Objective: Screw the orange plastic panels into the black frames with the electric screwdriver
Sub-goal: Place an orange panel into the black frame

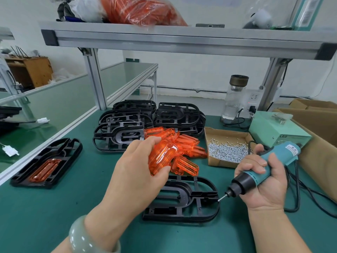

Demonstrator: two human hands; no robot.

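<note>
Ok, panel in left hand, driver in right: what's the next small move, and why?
Probably lower the orange panel, held by the left hand, into the black frame below it: that frame's recess looks empty, and the screwdriver in the right hand sits at its edge.

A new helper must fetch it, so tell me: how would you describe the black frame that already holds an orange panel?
On the green workbench, follow the aluminium rail along its left edge. A black frame lies flat there alone, away from the stacked frames at the back. Only this one has an orange panel seated in its middle.
</note>
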